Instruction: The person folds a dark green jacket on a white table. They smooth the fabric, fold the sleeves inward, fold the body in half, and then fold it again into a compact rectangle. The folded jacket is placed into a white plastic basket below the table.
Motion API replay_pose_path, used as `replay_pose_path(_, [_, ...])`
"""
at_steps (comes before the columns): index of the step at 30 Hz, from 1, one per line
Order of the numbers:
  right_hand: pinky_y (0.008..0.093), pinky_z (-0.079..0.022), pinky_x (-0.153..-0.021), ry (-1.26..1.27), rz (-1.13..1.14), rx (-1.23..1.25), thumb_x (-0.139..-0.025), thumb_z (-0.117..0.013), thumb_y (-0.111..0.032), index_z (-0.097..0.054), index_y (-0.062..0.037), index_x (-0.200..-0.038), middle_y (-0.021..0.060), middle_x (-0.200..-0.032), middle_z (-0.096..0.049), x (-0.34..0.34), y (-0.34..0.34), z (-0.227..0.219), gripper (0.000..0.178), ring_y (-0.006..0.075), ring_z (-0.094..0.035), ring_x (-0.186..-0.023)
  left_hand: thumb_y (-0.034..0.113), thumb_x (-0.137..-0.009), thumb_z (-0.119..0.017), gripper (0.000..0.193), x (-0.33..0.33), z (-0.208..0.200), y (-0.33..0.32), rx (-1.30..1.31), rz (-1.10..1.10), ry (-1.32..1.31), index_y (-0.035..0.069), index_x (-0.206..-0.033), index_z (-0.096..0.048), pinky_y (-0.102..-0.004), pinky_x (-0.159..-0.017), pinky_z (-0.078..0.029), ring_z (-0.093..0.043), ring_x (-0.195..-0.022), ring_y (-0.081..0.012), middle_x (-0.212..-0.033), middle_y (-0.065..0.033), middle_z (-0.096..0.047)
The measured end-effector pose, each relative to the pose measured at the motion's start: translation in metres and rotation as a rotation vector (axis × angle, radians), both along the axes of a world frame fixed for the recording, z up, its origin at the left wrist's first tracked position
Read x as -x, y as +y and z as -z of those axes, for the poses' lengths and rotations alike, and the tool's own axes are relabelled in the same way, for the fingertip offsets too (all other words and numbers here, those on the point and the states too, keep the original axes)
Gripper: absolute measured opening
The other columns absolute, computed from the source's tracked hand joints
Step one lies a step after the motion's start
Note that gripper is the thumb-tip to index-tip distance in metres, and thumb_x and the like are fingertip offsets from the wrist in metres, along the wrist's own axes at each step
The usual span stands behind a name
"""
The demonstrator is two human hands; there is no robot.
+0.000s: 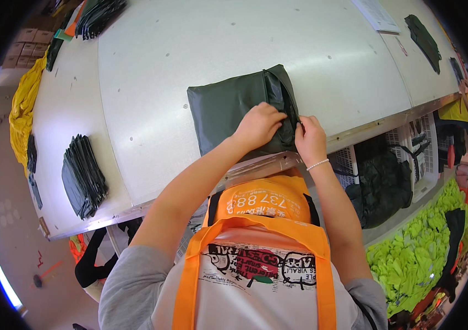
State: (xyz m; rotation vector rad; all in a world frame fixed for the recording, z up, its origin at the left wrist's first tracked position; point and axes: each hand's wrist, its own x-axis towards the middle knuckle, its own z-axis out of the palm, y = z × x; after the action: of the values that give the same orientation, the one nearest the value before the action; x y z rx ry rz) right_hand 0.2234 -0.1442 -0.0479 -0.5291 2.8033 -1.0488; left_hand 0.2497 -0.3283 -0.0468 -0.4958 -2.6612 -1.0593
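A dark green, slightly shiny folded fabric bundle (225,104) lies flat on the white table near its front edge. Along its right side is a loose, rumpled part that looks like an opening or turned-over flap. My left hand (260,127) rests on top of the bundle, its fingers curled and pinching the fabric by this flap. At the right edge, my right hand (311,142) closes thumb and fingers on the border of the same bundle. The fingertips of both hands are partly hidden, so the exact grip points do not show.
On the white table (157,99), stacks of folded dark pieces (84,176) stand at left and far left. Yellow fabric (25,115) hangs over the left edge. Paper sheets (376,15) lie at the far right. Below the right side are a crate of dark fabric (379,181) and bright yellow-green fabric (410,258).
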Motion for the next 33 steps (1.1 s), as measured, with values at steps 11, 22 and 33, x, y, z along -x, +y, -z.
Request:
replay_pose_path(11, [0.0413, -0.047, -0.075, 0.208, 0.053, -0.089, -0.075, -0.071, -0.023, -0.059, -0.0047, -0.088, 0.0146, -0.098, -0.052, 0.024, -0.055, -0.003, 0.025, 0.033, -0.052, -0.093, 0.01, -0.07, -0.076, 0.02, 0.035, -0.005, -0.018, -0.253, -0.309, -0.154, 0.001, -0.078, -0.06, -0.0291, -0.06, -0.046, -0.055, -0.065, -0.0173, -0.072, -0.0056, -0.058])
replay_pose_path(22, [0.0395, -0.045, -0.078, 0.104, 0.179, -0.261, -0.074, -0.071, -0.02, -0.056, -0.0043, -0.09, 0.0128, -0.099, -0.053, 0.042, -0.065, 0.022, 0.027, 0.0314, -0.052, -0.095, 0.013, -0.073, -0.072, 0.014, 0.037, -0.01, -0.025, -0.117, -0.034, 0.048, 0.002, -0.079, -0.064, -0.0345, -0.071, -0.047, -0.057, -0.081, -0.0282, -0.079, -0.0106, -0.062])
replay_pose_path(33, [0.0438, -0.048, -0.073, 0.017, -0.015, -0.302, -0.076, -0.061, -0.001, -0.048, -0.0044, -0.104, 0.0166, -0.094, -0.056, 0.015, -0.013, -0.011, 0.031, 0.0372, -0.057, -0.086, 0.031, -0.082, -0.062, 0.051, 0.019, 0.009, 0.001, 0.349, -0.084, -0.105, 0.0, -0.122, -0.051, -0.0472, -0.101, -0.035, -0.041, -0.124, -0.0352, -0.131, -0.0201, -0.044])
